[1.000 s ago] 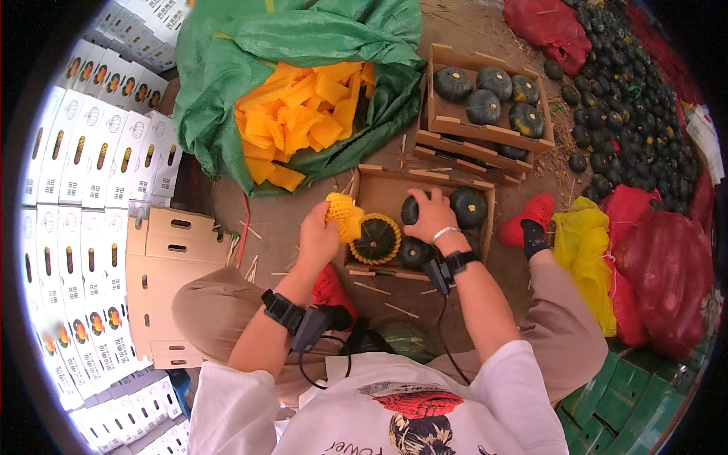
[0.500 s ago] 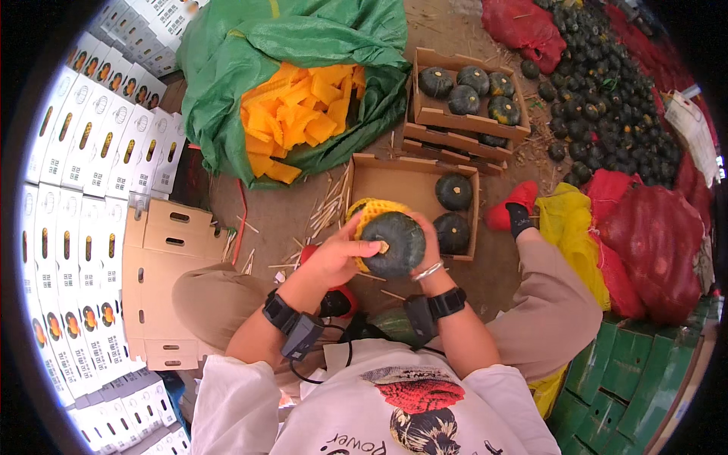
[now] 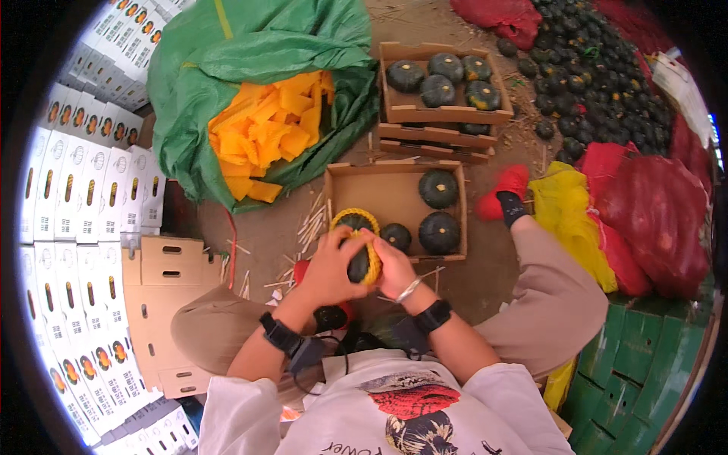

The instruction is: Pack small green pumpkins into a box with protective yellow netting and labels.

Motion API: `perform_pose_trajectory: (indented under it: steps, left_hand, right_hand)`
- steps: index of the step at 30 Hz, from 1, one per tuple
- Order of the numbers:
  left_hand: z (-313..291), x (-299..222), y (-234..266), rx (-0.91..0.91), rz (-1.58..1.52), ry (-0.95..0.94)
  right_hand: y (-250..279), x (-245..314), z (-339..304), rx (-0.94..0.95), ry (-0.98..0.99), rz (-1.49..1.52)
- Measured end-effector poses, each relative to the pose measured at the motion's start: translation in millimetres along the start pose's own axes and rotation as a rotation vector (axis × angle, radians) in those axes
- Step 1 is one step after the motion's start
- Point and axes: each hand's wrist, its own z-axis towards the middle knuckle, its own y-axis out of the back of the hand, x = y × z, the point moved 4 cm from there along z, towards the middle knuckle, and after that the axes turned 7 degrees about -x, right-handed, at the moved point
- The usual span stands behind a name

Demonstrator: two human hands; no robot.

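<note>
Both my hands are closed round a dark green pumpkin (image 3: 358, 267) in front of my lap. A yellow foam net (image 3: 371, 262) runs round it, with green skin showing through at its top and near side. My left hand (image 3: 327, 265) wraps the left side, fingers over the top. My right hand (image 3: 392, 267) presses the net on the right side. Just beyond stands an open cardboard box (image 3: 371, 176) with bare board at its left. Three pumpkins show at its right and near side: one far (image 3: 438, 188), one near (image 3: 439, 233) and a smaller-looking one (image 3: 396, 236) beside my right hand.
A green sack (image 3: 265, 38) holds yellow foam nets (image 3: 265, 129). Stacked cardboard trays (image 3: 440, 136) with pumpkins stand beyond the box. A big pumpkin heap (image 3: 599, 91) lies far right, with red mesh sacks (image 3: 652, 220) nearer. White cartons (image 3: 76, 189) and flattened brown cardboard (image 3: 163, 303) line the left.
My hands have turned the pumpkin, and the net that was behind it now runs round its sides. A pumpkin beside my right hand has come into sight. The whole view has shifted slightly.
</note>
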Motion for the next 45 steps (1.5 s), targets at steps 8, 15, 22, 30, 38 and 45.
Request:
perform_pose_trajectory:
  steps: [8,15,22,30,38,45]
  left_hand:
    - [111.4,74.6,-10.2,-0.257,-0.168,0.217]
    - [121.9,77.7,-45.9,-0.254,0.341,0.105]
    - [118.2,71.0,-38.2,-0.02,0.658,-0.015]
    - [121.5,72.0,-36.5,0.045,0.542,-0.019]
    - [141.5,222.2,104.0,-0.786,0.443,0.392]
    - [112.1,298.3,130.4,-0.22,0.674,0.809]
  right_hand:
    - [-21.3,13.2,62.6,-0.136,0.648,-2.237]
    - [-5.5,19.0,75.3,0.001,0.534,-2.296]
    - [-19.3,20.6,70.8,0.004,0.538,-2.301]
    - [-10.5,16.0,76.0,-0.041,0.589,-2.31]
    - [-22.4,18.6,24.8,-0.319,0.801,-2.203]
    - [-5.1,24.6,-39.3,0.052,0.239,-1.928]
